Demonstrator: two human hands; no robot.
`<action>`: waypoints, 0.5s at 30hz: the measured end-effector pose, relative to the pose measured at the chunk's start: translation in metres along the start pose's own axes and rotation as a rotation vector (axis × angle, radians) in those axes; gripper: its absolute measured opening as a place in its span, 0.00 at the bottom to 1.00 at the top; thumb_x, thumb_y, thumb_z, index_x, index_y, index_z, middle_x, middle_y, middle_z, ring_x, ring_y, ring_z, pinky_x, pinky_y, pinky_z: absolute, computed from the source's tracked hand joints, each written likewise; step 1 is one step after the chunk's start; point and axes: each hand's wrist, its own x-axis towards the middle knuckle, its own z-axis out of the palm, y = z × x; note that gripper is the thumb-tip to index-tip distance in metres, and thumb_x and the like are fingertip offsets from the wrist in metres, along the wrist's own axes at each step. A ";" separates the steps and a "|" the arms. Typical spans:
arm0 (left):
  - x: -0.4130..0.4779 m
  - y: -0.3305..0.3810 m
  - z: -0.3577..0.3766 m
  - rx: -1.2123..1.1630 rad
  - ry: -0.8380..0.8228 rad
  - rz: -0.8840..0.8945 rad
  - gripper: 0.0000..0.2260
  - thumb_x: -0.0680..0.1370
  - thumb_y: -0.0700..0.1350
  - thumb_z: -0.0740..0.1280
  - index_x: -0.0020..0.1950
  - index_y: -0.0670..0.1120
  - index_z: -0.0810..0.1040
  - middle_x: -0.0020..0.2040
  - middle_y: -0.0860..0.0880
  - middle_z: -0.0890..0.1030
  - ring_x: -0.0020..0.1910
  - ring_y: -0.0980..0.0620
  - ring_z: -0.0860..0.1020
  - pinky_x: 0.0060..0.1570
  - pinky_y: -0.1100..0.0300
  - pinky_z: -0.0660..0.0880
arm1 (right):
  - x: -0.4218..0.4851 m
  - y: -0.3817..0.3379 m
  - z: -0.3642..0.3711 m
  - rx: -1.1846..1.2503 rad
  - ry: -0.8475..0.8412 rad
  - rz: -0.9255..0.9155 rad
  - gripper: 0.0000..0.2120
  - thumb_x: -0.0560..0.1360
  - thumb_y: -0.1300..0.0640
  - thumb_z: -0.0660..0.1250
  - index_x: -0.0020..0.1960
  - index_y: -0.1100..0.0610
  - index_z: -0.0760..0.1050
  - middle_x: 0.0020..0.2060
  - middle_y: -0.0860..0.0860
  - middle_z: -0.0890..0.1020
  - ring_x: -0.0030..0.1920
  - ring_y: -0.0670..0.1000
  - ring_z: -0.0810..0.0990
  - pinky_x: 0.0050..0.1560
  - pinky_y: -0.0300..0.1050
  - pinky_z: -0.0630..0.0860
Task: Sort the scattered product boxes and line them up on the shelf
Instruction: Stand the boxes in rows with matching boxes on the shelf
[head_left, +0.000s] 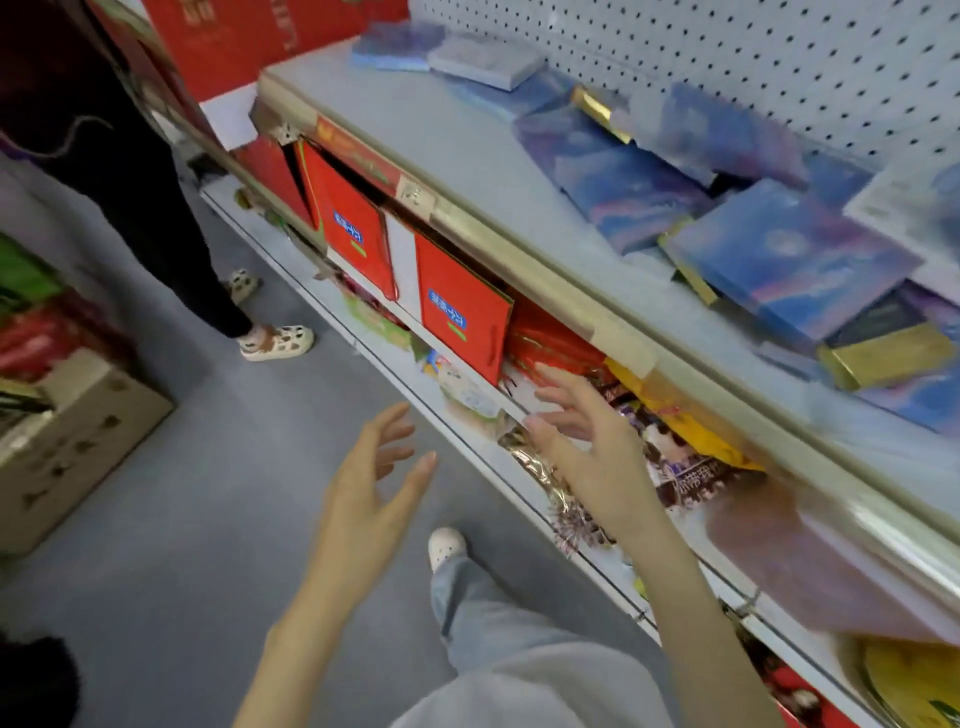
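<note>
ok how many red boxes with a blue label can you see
2. The left red box and right red box stand side by side on the lower shelf; more may hide behind them.

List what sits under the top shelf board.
Upright red boxes stand there; to their right lie red foil packs and a yellow pack. The top shelf board hides everything further back.

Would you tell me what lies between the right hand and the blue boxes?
Head view: yellow packets, the beige front rail and a bare shelf strip, between right hand and blue boxes.
</note>
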 end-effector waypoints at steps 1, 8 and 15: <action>0.026 0.000 -0.014 0.025 0.003 -0.002 0.19 0.73 0.57 0.66 0.62 0.66 0.67 0.56 0.65 0.76 0.54 0.67 0.76 0.51 0.72 0.70 | 0.026 -0.008 0.011 0.040 0.030 0.000 0.21 0.75 0.57 0.69 0.66 0.43 0.71 0.56 0.43 0.78 0.49 0.37 0.79 0.48 0.26 0.72; 0.172 -0.001 -0.098 0.072 0.092 0.047 0.18 0.76 0.48 0.67 0.64 0.60 0.70 0.56 0.64 0.77 0.53 0.68 0.76 0.52 0.77 0.69 | 0.176 -0.073 0.064 0.066 0.081 -0.072 0.19 0.76 0.60 0.67 0.57 0.36 0.71 0.53 0.42 0.79 0.46 0.40 0.80 0.44 0.33 0.78; 0.310 -0.028 -0.094 -0.098 -0.039 -0.015 0.13 0.75 0.52 0.69 0.58 0.61 0.72 0.53 0.60 0.80 0.52 0.64 0.78 0.53 0.66 0.73 | 0.295 -0.078 0.069 -0.036 0.280 0.012 0.17 0.75 0.60 0.69 0.59 0.43 0.72 0.50 0.40 0.79 0.41 0.35 0.79 0.44 0.25 0.71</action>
